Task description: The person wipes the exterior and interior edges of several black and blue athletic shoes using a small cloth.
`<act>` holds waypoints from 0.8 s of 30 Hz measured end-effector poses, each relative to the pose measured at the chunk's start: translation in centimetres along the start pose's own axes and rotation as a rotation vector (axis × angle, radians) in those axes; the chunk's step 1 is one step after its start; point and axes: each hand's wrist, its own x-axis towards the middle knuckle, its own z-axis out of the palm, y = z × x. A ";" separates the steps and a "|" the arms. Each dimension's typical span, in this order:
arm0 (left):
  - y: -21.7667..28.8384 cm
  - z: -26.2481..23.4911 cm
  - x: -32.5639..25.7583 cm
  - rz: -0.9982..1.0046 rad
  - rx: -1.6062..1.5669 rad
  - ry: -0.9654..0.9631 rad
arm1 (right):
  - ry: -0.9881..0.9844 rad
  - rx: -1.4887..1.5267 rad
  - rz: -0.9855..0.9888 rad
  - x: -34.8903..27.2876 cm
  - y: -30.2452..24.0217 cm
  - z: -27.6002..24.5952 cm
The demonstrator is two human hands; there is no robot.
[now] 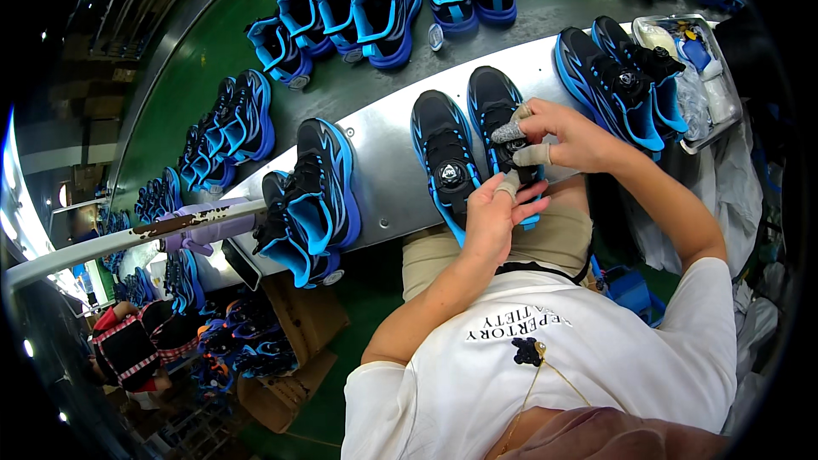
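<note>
A pair of black and blue sneakers lies on the metal bench in front of me, toes pointing away. On the left sneaker (445, 140), a round dial (451, 174) shows on the tongue. Both my hands are at the right sneaker (492, 95). My right hand (558, 135), with cloth finger covers, grips around the dial area of its tongue. My left hand (498, 213) is just nearer, at the shoe's opening, with thumb and a covered index finger pinched together and the other fingers extended. Whatever lies between those fingertips is hidden. My hands cover most of that shoe's dial and collar.
Another sneaker pair (311, 187) stands left on the metal bench (383, 132), one more (626, 77) right. A plastic bin (720, 89) of small parts is at the far right. Rows of sneakers (375, 13) line the green table (204, 43). A worn pole (136, 234) crosses at left, near a co-worker (141, 341).
</note>
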 end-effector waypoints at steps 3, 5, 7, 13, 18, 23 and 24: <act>-0.9 -1.1 0.3 0.029 -0.027 -0.027 | 0.264 -0.391 -0.369 -0.5 1.1 3.2; -1.0 -1.4 0.1 0.051 -0.045 -0.048 | 0.346 -0.498 -0.285 -2.0 -0.9 5.3; -0.4 -1.6 -0.1 0.014 -0.034 -0.064 | 0.380 -0.498 -0.261 -2.2 -2.0 5.6; 4.1 -3.0 -5.5 0.408 1.065 -0.279 | 0.234 -0.323 -0.074 1.0 -3.6 1.4; 2.9 -4.8 -5.8 0.618 1.578 -0.246 | 0.179 -0.373 -0.055 13.5 -6.7 -1.5; 2.4 -4.8 -4.0 0.596 1.566 -0.323 | 0.205 -0.679 0.161 30.4 -7.7 4.2; 2.1 -4.7 -3.4 0.608 1.562 -0.367 | 0.222 -0.712 0.235 32.2 -5.7 4.2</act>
